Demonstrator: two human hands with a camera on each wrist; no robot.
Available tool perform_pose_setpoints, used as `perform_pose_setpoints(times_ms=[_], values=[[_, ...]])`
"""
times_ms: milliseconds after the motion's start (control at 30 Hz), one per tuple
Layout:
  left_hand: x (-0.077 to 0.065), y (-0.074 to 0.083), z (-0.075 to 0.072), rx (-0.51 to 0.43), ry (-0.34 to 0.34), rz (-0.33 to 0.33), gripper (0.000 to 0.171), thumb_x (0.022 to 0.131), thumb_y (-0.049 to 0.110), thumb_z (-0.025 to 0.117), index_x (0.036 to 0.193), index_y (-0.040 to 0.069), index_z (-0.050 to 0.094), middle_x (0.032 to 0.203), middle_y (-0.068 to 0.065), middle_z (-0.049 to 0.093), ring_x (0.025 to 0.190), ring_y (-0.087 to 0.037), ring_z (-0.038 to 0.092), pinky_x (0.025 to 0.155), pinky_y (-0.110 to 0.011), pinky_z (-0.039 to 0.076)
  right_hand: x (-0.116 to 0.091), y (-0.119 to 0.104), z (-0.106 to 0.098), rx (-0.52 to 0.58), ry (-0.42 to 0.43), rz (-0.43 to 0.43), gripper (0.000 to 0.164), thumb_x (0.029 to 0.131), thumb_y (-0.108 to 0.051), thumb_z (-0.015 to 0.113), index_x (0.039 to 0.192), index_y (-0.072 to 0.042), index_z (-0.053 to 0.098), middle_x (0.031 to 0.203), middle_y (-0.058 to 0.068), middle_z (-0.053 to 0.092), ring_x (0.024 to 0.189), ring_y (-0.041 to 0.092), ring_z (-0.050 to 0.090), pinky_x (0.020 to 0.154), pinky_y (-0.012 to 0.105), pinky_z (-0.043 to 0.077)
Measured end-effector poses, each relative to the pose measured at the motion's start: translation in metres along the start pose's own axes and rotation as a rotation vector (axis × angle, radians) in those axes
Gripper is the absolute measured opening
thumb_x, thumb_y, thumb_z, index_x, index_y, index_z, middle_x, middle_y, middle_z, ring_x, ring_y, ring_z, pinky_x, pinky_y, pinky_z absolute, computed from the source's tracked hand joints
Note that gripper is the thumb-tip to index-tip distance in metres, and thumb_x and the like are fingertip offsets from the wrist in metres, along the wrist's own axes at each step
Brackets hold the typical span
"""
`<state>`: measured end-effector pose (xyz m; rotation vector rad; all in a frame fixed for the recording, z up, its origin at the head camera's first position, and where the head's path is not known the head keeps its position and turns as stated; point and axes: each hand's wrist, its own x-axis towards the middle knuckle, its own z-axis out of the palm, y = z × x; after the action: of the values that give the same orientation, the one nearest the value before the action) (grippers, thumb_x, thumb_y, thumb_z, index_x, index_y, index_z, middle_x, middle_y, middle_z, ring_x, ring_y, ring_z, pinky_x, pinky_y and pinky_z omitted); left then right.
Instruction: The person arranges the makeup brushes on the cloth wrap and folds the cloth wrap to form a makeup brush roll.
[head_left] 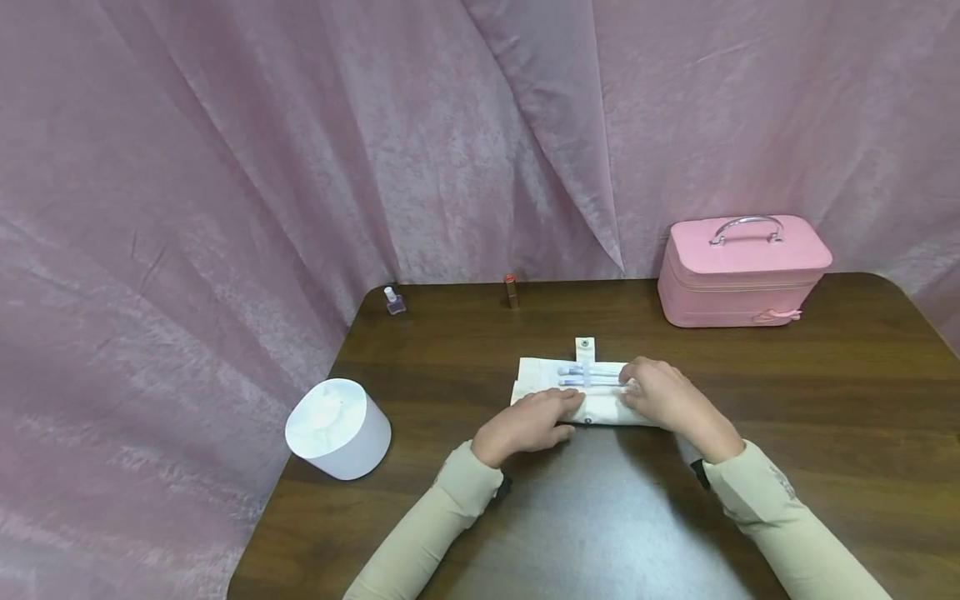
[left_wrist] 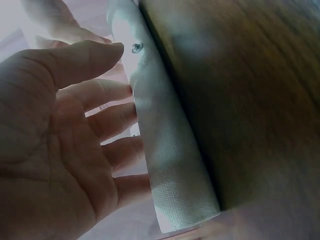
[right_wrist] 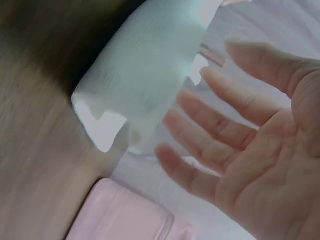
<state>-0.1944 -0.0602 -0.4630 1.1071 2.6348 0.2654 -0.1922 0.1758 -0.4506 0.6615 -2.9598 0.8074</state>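
A white cloth brush roll (head_left: pixel 531 377) lies partly folded in front of me, its short strap (head_left: pixel 585 348) with a metal snap pointing away. Several slim pale brushes (head_left: pixel 573 382) lie across its middle, their right ends partly hidden by my right hand (head_left: pixel 663 398). That hand's loosely bent fingers are over the roll's right end. From the left, my left hand (head_left: pixel 527 423) rests its fingertips on the near folded part. In the left wrist view, a second snap (left_wrist: pixel 137 47) shows on the rolled edge, with the thumb right beside it.
On the brown table (head_left: pixel 450 333), a white round container (head_left: pixel 352 442) stands at left. A purple nail polish bottle (head_left: pixel 395 302) and a lipstick-like tube (head_left: pixel 512 292) are near the back edge. At back right sits a pink case (head_left: pixel 738 292) with a metal handle, before pink curtains (head_left: pixel 300 125).
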Motion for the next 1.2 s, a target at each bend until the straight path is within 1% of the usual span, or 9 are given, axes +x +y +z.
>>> perform_pose_setpoints(times_ms=[133,267,500,600,767,867,967,1067,1200], values=[[0.000,-0.001,0.000,0.003,-0.012,0.001,0.056,0.102,0.022,0.062,0.153,0.006,0.045,0.155,-0.008,0.045,0.142,-0.021,0.043,0.114,-0.032,0.034,-0.003,-0.009,0.003,0.015,-0.008,-0.085,0.017,0.083,-0.004,0.078,0.096,0.004,0.072,0.099,0.017,0.071,0.096,0.040,0.067,0.086,0.055,0.051],[-0.001,-0.004,0.000,-0.016,-0.020,0.004,0.057,0.102,0.022,0.061,0.153,0.005,0.043,0.156,-0.009,0.044,0.143,-0.021,0.041,0.114,-0.031,0.033,-0.005,-0.011,0.009,0.006,-0.030,-0.124,0.018,0.081,-0.004,0.079,0.095,0.004,0.072,0.096,0.015,0.071,0.092,0.036,0.068,0.084,0.051,0.053],[-0.004,-0.014,0.002,-0.092,-0.030,-0.028,0.055,0.104,0.021,0.058,0.154,0.003,0.042,0.156,-0.011,0.043,0.144,-0.019,0.039,0.116,-0.029,0.029,-0.006,-0.005,0.014,-0.014,-0.061,-0.121,0.018,0.078,0.001,0.078,0.095,0.003,0.073,0.090,0.010,0.071,0.083,0.029,0.066,0.077,0.048,0.053],[-0.006,-0.016,0.002,-0.096,-0.015,-0.051,0.054,0.104,0.021,0.058,0.153,0.003,0.043,0.155,-0.011,0.044,0.144,-0.020,0.039,0.117,-0.029,0.028,-0.006,-0.002,0.014,-0.012,-0.068,-0.121,0.018,0.078,0.001,0.078,0.094,0.002,0.072,0.089,0.010,0.070,0.083,0.029,0.066,0.076,0.048,0.053],[-0.007,-0.017,0.002,-0.089,0.001,-0.075,0.053,0.102,0.022,0.060,0.149,0.001,0.048,0.151,-0.011,0.050,0.140,-0.021,0.044,0.115,-0.030,0.032,-0.003,-0.001,0.012,-0.017,-0.088,-0.137,0.016,0.078,0.003,0.077,0.093,0.002,0.072,0.089,0.011,0.070,0.083,0.029,0.066,0.076,0.047,0.053],[-0.006,-0.019,0.002,-0.096,-0.026,-0.073,0.053,0.103,0.023,0.060,0.149,0.002,0.047,0.149,-0.010,0.052,0.137,-0.020,0.047,0.113,-0.029,0.034,0.002,-0.001,0.009,-0.009,-0.133,-0.133,0.016,0.078,0.004,0.075,0.093,0.002,0.072,0.085,0.007,0.069,0.079,0.024,0.063,0.074,0.044,0.052],[-0.005,-0.021,0.002,-0.110,-0.039,-0.070,0.054,0.103,0.023,0.060,0.150,0.001,0.046,0.148,-0.011,0.053,0.135,-0.019,0.049,0.111,-0.029,0.036,0.009,-0.001,0.003,0.011,-0.185,-0.117,0.017,0.079,0.001,0.075,0.095,0.001,0.071,0.084,0.007,0.068,0.079,0.024,0.063,0.073,0.045,0.051],[-0.004,-0.024,0.002,-0.114,-0.034,-0.054,0.050,0.102,0.023,0.060,0.147,0.003,0.050,0.141,-0.009,0.058,0.126,-0.016,0.054,0.107,-0.028,0.039,0.021,0.002,-0.004,0.034,-0.196,-0.104,0.019,0.082,-0.002,0.075,0.099,0.003,0.070,0.089,0.012,0.071,0.085,0.031,0.067,0.076,0.049,0.053],[-0.002,-0.027,-0.001,-0.131,-0.027,-0.024,0.032,0.102,0.022,0.060,0.130,0.006,0.060,0.118,-0.004,0.064,0.100,-0.012,0.055,0.092,-0.026,0.044,0.039,0.007,-0.014,0.046,-0.150,-0.098,0.018,0.084,-0.002,0.073,0.101,0.004,0.070,0.091,0.015,0.072,0.089,0.035,0.068,0.079,0.051,0.053]])
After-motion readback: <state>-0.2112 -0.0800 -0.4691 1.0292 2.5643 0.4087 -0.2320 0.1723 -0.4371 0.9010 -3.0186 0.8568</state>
